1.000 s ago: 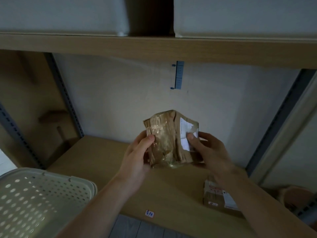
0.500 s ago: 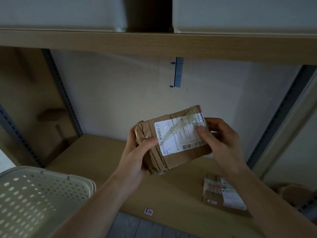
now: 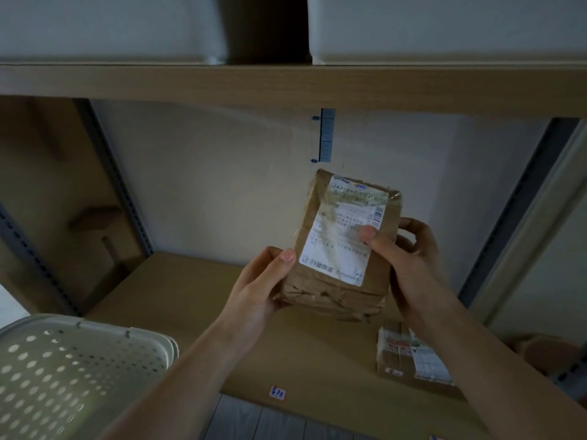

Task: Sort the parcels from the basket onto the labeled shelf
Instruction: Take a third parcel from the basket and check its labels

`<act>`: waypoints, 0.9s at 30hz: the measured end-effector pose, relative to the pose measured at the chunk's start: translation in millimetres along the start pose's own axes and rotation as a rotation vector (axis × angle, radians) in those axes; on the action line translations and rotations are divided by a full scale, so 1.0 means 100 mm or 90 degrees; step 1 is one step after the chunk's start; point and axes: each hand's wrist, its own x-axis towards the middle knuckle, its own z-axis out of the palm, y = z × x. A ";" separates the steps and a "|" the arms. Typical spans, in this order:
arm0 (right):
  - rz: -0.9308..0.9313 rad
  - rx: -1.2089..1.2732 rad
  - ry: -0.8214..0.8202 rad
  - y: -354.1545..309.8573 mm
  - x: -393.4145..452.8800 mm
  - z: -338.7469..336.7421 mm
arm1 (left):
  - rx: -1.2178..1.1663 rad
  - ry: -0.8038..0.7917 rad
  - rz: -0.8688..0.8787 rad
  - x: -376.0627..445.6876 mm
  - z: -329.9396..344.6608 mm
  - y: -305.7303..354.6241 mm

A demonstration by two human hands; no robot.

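I hold a brown taped cardboard parcel (image 3: 333, 290) upright above the wooden shelf (image 3: 178, 290), its white shipping label (image 3: 341, 230) facing me. My left hand (image 3: 257, 290) grips its lower left corner. My right hand (image 3: 409, 252) grips its right side, thumb on the label. A second brown parcel (image 3: 397, 360) with labels lies flat on the shelf at the lower right, partly hidden by my right forearm. The pale perforated basket (image 3: 79, 369) is at the lower left.
A small handwritten label (image 3: 277, 393) is stuck on the shelf's front edge. A blue ruler strip (image 3: 327, 134) hangs on the back wall. Grey metal uprights (image 3: 117, 182) frame the bay. White boxes (image 3: 444, 27) sit on the shelf above.
The parcel has been turned in both hands from edge-on, to label sideways, to upright with the label facing me. It has also shifted a little to the right.
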 end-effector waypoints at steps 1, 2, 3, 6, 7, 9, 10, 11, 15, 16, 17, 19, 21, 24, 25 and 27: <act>-0.003 0.008 -0.003 -0.01 0.00 -0.01 | 0.011 -0.009 -0.002 -0.01 0.00 -0.01; -0.010 0.010 -0.015 -0.01 -0.01 -0.02 | 0.018 -0.013 -0.003 -0.01 0.00 -0.03; -0.019 0.005 -0.029 -0.02 -0.02 -0.02 | 0.024 -0.017 -0.003 -0.01 0.00 -0.04; -0.053 -0.017 -0.069 -0.01 -0.06 0.01 | 0.045 -0.010 0.011 -0.02 0.01 -0.05; -0.057 -0.015 -0.081 0.00 -0.07 0.04 | 0.043 0.007 0.016 -0.01 0.01 -0.05; -0.061 -0.017 -0.096 0.01 -0.08 0.07 | 0.033 0.032 0.021 -0.01 -0.01 -0.04; -0.064 -0.023 -0.098 0.00 -0.07 0.07 | 0.031 0.035 0.021 -0.01 -0.01 -0.04; -0.067 -0.032 -0.096 0.00 -0.06 0.06 | 0.033 0.031 0.020 0.00 -0.01 -0.03; -0.072 -0.067 -0.084 -0.05 -0.03 -0.02 | 0.045 0.002 0.017 0.01 -0.01 -0.07; -0.071 -0.072 -0.078 -0.06 -0.04 -0.05 | 0.036 -0.008 0.013 0.00 -0.01 -0.07; -0.068 -0.074 -0.073 -0.06 -0.04 -0.06 | 0.022 -0.020 0.010 0.00 0.00 -0.08; -0.064 -0.066 -0.066 -0.06 -0.07 -0.10 | 0.007 -0.039 0.005 -0.01 0.03 -0.09; -0.058 -0.064 -0.072 -0.07 -0.11 -0.13 | -0.002 -0.048 0.007 -0.02 0.05 -0.09; -0.051 -0.071 -0.112 -0.08 -0.14 -0.20 | -0.021 -0.040 0.017 -0.02 0.06 -0.08; -0.051 -0.069 -0.131 -0.08 -0.14 -0.21 | -0.032 -0.035 0.019 -0.03 0.06 -0.08; -0.058 -0.062 -0.165 -0.10 -0.14 -0.22 | -0.055 -0.019 0.015 -0.03 0.05 -0.06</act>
